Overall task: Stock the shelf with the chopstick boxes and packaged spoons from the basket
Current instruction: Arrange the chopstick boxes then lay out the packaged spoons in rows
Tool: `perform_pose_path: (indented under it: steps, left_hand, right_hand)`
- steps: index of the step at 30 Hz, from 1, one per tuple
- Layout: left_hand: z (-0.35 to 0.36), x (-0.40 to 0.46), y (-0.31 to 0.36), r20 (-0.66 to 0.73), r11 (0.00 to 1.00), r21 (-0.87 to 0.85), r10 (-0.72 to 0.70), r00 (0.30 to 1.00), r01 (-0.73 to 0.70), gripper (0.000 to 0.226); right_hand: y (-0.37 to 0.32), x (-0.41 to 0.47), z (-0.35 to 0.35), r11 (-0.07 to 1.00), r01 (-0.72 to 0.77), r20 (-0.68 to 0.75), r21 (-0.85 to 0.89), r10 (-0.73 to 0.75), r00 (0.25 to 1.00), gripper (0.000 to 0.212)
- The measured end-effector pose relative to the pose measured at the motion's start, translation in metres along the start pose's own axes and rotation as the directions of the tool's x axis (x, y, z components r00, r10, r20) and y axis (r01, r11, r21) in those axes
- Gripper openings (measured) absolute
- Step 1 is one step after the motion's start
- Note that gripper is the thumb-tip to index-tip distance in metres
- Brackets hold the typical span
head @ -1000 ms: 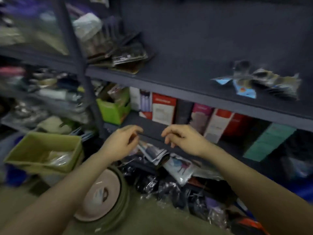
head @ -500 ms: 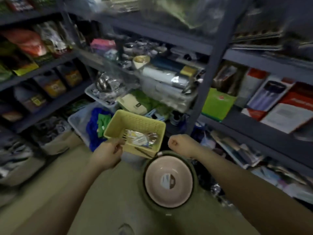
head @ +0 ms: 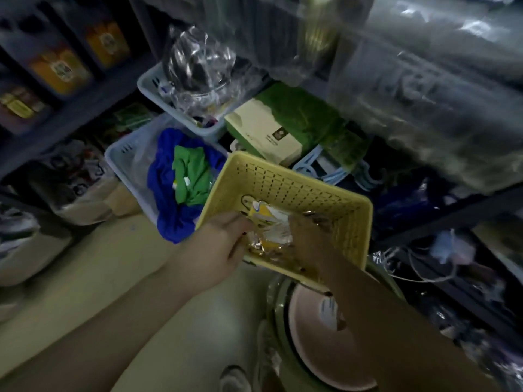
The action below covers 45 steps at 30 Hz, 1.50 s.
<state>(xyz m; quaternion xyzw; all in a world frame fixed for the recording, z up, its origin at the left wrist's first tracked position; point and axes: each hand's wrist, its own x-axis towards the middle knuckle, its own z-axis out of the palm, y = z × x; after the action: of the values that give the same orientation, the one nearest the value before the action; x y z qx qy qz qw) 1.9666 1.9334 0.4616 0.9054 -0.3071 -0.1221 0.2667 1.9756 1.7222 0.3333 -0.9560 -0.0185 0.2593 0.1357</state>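
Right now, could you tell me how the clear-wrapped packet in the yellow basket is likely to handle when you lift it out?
The packet has crinkled, shiny film, so it is probably slippery and may sag where unsupported. It looks thin and flat, so likely light for its size. Both hands, left and right, are on it inside the yellow basket, which should help steady it.

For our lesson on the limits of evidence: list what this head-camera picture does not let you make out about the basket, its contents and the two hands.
- Packets in the yellow basket: blurred, half covered by both hands; count and type unclear.
- Left hand: fingers at the packets; grip unclear.
- Right hand: fingertips buried among packets; hold unclear.
- Basket's near rim: hidden by both forearms.
- Target shelf: out of frame.
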Motion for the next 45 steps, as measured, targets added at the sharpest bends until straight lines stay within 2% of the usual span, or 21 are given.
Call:
perform_pose_path:
  steps: [2,4,5,8,10,16,21,24,26,27,29,31,33,34,36,39,41,43,44,45]
  left_hand:
    - [0.004,0.025,-0.012,0.053,0.998,0.052,0.039,0.998,-0.041,0.038]
    - [0.01,0.049,-0.024,0.104,0.984,0.165,0.047,0.993,-0.064,0.045]
    - [0.013,0.06,-0.028,0.12,0.973,0.219,0.043,0.992,-0.069,0.047]
    - [0.025,0.083,-0.038,0.203,0.956,0.293,-0.072,0.977,0.009,0.039]
    - [0.032,0.093,-0.044,0.287,0.952,0.294,-0.167,0.943,0.08,0.04]
    - [0.041,0.097,-0.063,0.399,0.927,0.328,-0.31,0.863,0.182,0.042]
    - [0.044,0.098,-0.068,0.35,0.935,0.192,-0.348,0.87,0.297,0.033]
    - [0.046,0.1,-0.078,0.288,0.906,0.034,-0.413,0.864,0.421,0.034]
    - [0.054,0.103,-0.079,0.311,0.894,0.053,-0.439,0.843,0.446,0.036]
    - [0.059,0.105,-0.077,0.365,0.893,0.134,-0.448,0.816,0.43,0.037]
    - [0.072,0.111,-0.071,0.458,0.887,0.323,-0.452,0.765,0.331,0.039]
    - [0.086,0.121,-0.061,0.477,0.873,0.447,-0.416,0.774,0.194,0.046]
    - [0.107,0.132,-0.059,0.439,0.866,0.481,-0.371,0.818,0.134,0.051]
    - [0.117,0.134,-0.057,0.405,0.865,0.481,-0.365,0.838,0.145,0.054]
    - [0.141,0.137,-0.059,0.33,0.848,0.499,-0.375,0.867,0.177,0.062]
    - [0.163,0.131,-0.065,0.312,0.816,0.523,-0.454,0.835,0.248,0.086]
    - [0.165,0.124,-0.068,0.309,0.791,0.566,-0.463,0.831,0.231,0.094]
    - [0.165,0.116,-0.074,0.273,0.773,0.627,-0.338,0.901,0.1,0.067]
    - [0.166,0.112,-0.077,0.287,0.778,0.628,-0.252,0.924,0.017,0.053]
    - [0.167,0.109,-0.08,0.312,0.791,0.609,-0.166,0.935,-0.063,0.05]
  right_hand:
    - [0.006,0.023,0.003,0.973,0.099,0.024,-0.206,-0.096,0.995,0.082]
    - [0.012,0.044,0.015,0.949,0.126,0.015,-0.289,-0.127,0.992,0.088]
    - [0.013,0.053,0.023,0.939,0.129,-0.014,-0.32,-0.141,0.99,0.083]
    - [0.008,0.066,0.035,0.947,0.084,-0.067,-0.312,-0.11,0.992,0.069]
    - [0.008,0.073,0.035,0.963,0.074,0.006,-0.259,-0.075,0.997,0.071]
    - [0.003,0.068,0.029,0.936,0.039,0.049,-0.35,-0.023,0.999,0.064]
    - [-0.005,0.033,-0.001,0.983,0.073,0.028,-0.167,-0.069,0.997,0.055]
    - [0.0,-0.005,-0.041,0.987,-0.065,-0.009,0.147,0.067,0.998,0.034]
    - [0.009,-0.031,-0.064,0.889,-0.165,-0.072,0.427,0.216,0.974,0.03]
    - [0.016,-0.042,-0.072,0.788,-0.198,-0.087,0.583,0.303,0.949,0.025]
    - [0.028,-0.058,-0.078,0.519,-0.203,-0.08,0.831,0.47,0.879,0.012]
    - [0.036,-0.068,-0.073,0.311,-0.168,-0.055,0.936,0.597,0.8,0.034]
    - [0.036,-0.073,-0.063,0.152,-0.117,-0.012,0.981,0.656,0.754,0.04]
    - [0.035,-0.074,-0.056,0.111,-0.108,0.006,0.988,0.668,0.744,0.04]
    - [0.032,-0.073,-0.044,0.105,-0.12,0.019,0.987,0.673,0.74,0.036]
    - [0.031,-0.069,-0.033,0.139,-0.149,0.023,0.979,0.652,0.758,0.019]
    - [0.028,-0.067,-0.033,0.15,-0.136,0.001,0.979,0.666,0.746,0.018]
    - [0.028,-0.067,-0.035,0.142,-0.11,-0.021,0.984,0.697,0.717,0.029]
    - [0.029,-0.067,-0.035,0.145,-0.106,-0.027,0.984,0.703,0.71,0.028]
    - [0.028,-0.068,-0.036,0.153,-0.109,-0.029,0.982,0.699,0.714,0.021]
